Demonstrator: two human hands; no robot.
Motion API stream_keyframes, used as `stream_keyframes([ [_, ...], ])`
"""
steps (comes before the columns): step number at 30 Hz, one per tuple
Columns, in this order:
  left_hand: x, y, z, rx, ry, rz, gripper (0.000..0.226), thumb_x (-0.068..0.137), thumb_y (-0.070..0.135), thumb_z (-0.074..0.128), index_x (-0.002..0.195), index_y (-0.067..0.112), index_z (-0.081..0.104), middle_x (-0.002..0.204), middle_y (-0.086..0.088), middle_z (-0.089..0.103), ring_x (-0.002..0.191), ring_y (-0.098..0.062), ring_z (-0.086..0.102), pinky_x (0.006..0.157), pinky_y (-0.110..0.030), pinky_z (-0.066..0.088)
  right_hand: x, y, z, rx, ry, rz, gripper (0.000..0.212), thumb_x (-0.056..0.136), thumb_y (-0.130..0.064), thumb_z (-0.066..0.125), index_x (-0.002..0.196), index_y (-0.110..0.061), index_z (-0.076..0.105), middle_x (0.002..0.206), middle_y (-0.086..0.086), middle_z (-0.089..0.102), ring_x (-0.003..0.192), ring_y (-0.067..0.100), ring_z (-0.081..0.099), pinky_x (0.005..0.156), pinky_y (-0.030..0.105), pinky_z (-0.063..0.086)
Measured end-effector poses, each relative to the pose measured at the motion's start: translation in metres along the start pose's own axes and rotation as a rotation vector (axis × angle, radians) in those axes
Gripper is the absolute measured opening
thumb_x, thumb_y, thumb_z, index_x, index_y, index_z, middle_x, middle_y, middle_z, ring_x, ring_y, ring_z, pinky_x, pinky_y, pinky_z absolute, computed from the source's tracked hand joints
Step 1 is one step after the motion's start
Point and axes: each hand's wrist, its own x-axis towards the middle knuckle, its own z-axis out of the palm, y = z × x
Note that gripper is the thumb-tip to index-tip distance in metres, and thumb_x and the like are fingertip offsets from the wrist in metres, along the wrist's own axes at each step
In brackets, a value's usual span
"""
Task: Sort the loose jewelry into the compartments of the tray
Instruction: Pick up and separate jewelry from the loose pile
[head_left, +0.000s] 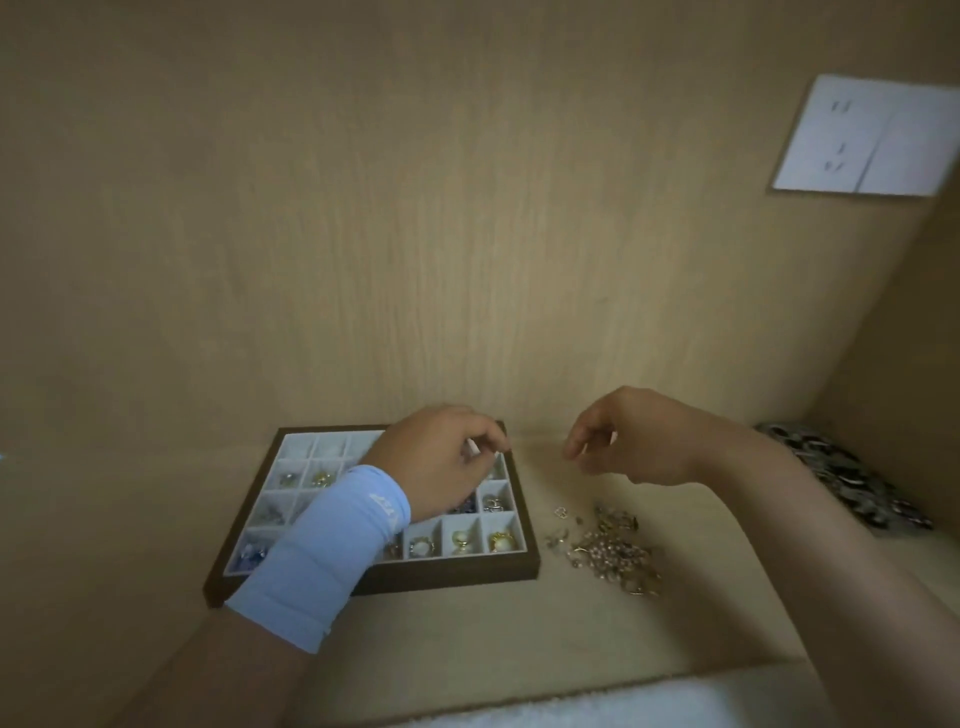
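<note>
Head view, sorting partly done. Several cells of the dark-framed, grey-lined compartment tray (291, 519) already hold gold, pearl and blue pieces; the far-row cells look bare. A heap of loose gold-and-pearl jewelry (610, 548) remains just right of the tray. The left hand (441, 460), fingers pinched on something small and pale, hovers over the tray's far right corner; the right hand (631, 441), fingers curled together, hangs above the heap; contents indiscernible.

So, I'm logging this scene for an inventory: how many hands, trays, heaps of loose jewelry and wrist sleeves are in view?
Hands: 2, left hand and right hand
tray: 1
heap of loose jewelry: 1
wrist sleeve: 1
Total: 5
</note>
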Motion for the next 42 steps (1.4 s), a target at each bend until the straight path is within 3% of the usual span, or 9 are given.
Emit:
stream_keyframes([
  [3, 0.004, 0.020, 0.014, 0.022, -0.024, 0.014, 0.018, 0.092, 0.024, 0.059, 0.102, 0.032, 0.072, 0.096, 0.018, 0.061, 0.092, -0.003, 0.057, 0.085, -0.022, 0.047, -0.013, 0.017, 0.003, -0.053, -0.027, 0.034, 0.020, 0.086, -0.015, 0.072, 0.101, -0.026, 0.078, 0.091, -0.008, 0.068, 0.055, -0.012, 0.057, 0.049, 0.004, 0.037],
  [7, 0.013, 0.041, 0.029, 0.156, -0.072, 0.021, 0.018, 0.090, 0.031, 0.060, 0.102, 0.034, 0.072, 0.099, 0.015, 0.062, 0.098, -0.009, 0.054, 0.093, -0.027, 0.042, -0.015, 0.026, 0.019, -0.058, -0.014, 0.013, 0.017, 0.084, -0.018, 0.072, 0.093, -0.030, 0.079, 0.082, -0.019, 0.067, 0.081, 0.000, 0.063, 0.068, 0.011, 0.043],
  [12, 0.023, 0.057, 0.047, 0.382, -0.086, 0.009, 0.021, 0.086, 0.041, 0.057, 0.097, 0.038, 0.075, 0.101, 0.011, 0.066, 0.106, -0.017, 0.049, 0.096, -0.031, 0.033, -0.010, 0.018, 0.034, 0.014, -0.013, -0.009, 0.013, 0.078, -0.020, 0.077, 0.085, -0.030, 0.081, 0.069, -0.021, 0.069, 0.069, -0.006, 0.063, 0.075, 0.022, 0.054],
  [19, 0.029, 0.058, 0.061, 0.451, -0.064, -0.015, 0.017, 0.080, 0.055, 0.063, 0.083, 0.043, 0.075, 0.095, 0.017, 0.068, 0.105, -0.015, 0.046, 0.085, -0.029, 0.023, -0.005, 0.026, 0.036, 0.002, -0.001, -0.023, 0.010, 0.076, -0.022, 0.078, 0.082, -0.030, 0.080, 0.078, -0.015, 0.074, 0.078, 0.004, 0.068, 0.078, 0.030, 0.059],
  [25, 0.026, 0.052, 0.063, 0.311, -0.028, -0.011, 0.011, 0.081, 0.047, 0.068, 0.076, 0.037, 0.069, 0.091, 0.020, 0.066, 0.097, -0.007, 0.045, 0.091, -0.027, 0.028, -0.005, 0.033, 0.029, 0.080, 0.042, -0.058, 0.015, 0.087, -0.020, 0.069, 0.081, -0.030, 0.078, 0.079, -0.018, 0.071, 0.076, -0.004, 0.063, 0.073, 0.020, 0.052],
  [27, 0.023, 0.047, 0.060, 0.138, 0.007, -0.056, 0.010, 0.080, 0.043, 0.070, 0.074, 0.035, 0.069, 0.083, 0.021, 0.067, 0.092, -0.004, 0.052, 0.094, -0.029, 0.036, -0.003, 0.035, 0.027, 0.172, 0.079, -0.077, 0.012, 0.090, -0.020, 0.069, 0.085, -0.025, 0.079, 0.079, -0.016, 0.072, 0.070, -0.007, 0.063, 0.069, 0.017, 0.049],
  [31, 0.022, 0.041, 0.046, -0.311, 0.130, -0.179, 0.006, 0.080, 0.028, 0.076, 0.078, 0.029, 0.071, 0.078, 0.005, 0.070, 0.073, -0.005, 0.062, 0.077, -0.028, 0.053, -0.002, 0.029, 0.028, 0.512, 0.157, -0.090, 0.012, 0.094, -0.014, 0.068, 0.094, -0.008, 0.078, 0.087, 0.000, 0.076, 0.057, 0.013, 0.062, 0.055, 0.027, 0.053],
  [34, 0.021, 0.040, 0.032, -0.430, 0.168, -0.160, 0.004, 0.083, 0.021, 0.075, 0.083, 0.024, 0.073, 0.077, 0.002, 0.073, 0.071, -0.004, 0.065, 0.074, -0.022, 0.050, -0.007, 0.015, 0.030, 0.715, 0.166, -0.085, 0.016, 0.095, -0.020, 0.067, 0.103, -0.010, 0.077, 0.094, 0.002, 0.078, 0.054, 0.017, 0.062, 0.043, 0.017, 0.040],
  [42, 0.014, 0.035, 0.003, -0.491, 0.216, -0.178, 0.007, 0.079, 0.023, 0.079, 0.085, 0.026, 0.076, 0.081, 0.006, 0.075, 0.082, -0.009, 0.070, 0.081, -0.024, 0.053, -0.010, -0.012, 0.035, 0.889, 0.218, -0.104, 0.014, 0.086, -0.006, 0.075, 0.100, -0.001, 0.077, 0.055, -0.012, 0.066, 0.042, -0.002, 0.048, 0.040, 0.012, 0.035],
])
